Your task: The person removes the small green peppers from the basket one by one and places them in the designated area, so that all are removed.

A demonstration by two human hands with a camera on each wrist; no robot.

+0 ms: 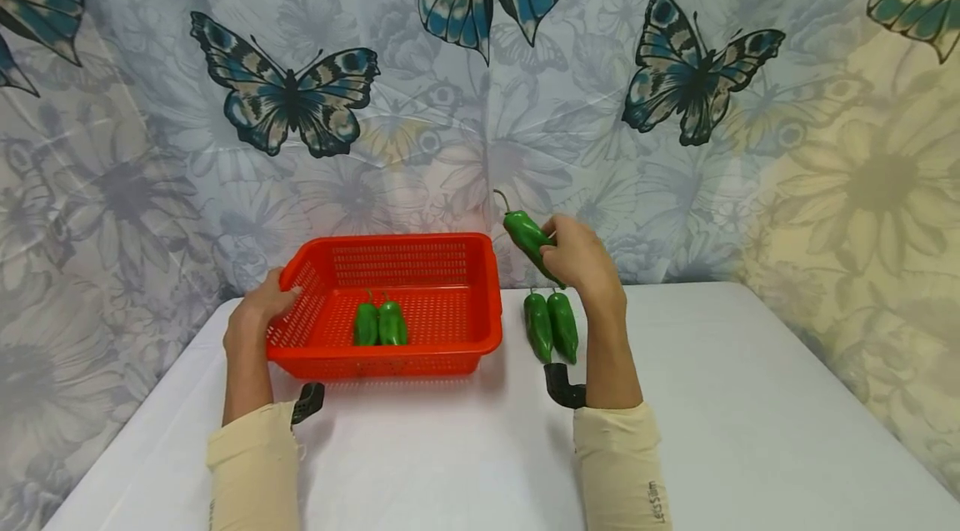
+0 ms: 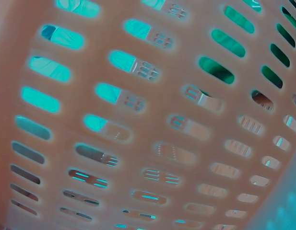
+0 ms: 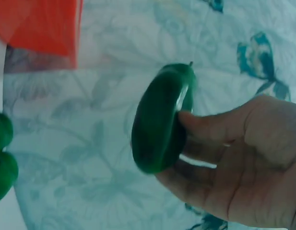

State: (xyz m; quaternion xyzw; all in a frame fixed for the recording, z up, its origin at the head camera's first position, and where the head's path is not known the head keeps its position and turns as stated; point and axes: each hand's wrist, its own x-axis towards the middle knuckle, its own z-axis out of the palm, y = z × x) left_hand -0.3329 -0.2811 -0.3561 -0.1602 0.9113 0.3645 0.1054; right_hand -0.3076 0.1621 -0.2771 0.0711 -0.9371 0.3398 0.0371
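A red plastic basket (image 1: 408,360) with perforated walls stands at the left of the white table, two green peppers (image 1: 380,324) lying side by side inside. My left hand (image 1: 257,310) grips its left end, thumb over the rim and the other fingers mostly hidden. That basket's slotted wall (image 2: 97,52) fills the left wrist view. Off the basket's right side, my right hand (image 1: 581,256) pinches a green pepper (image 3: 159,120) between thumb and fingers, raised above the table with its stem pointing up and left. Below it, two more green peppers (image 1: 551,327) lie together.
The white table (image 1: 750,398) reaches back to a hanging cloth (image 1: 465,164) printed with butterflies and flowers. Black wrist mounts (image 1: 564,388) stick out beside both forearms. The loose pair of peppers lies between the basket and my right forearm.
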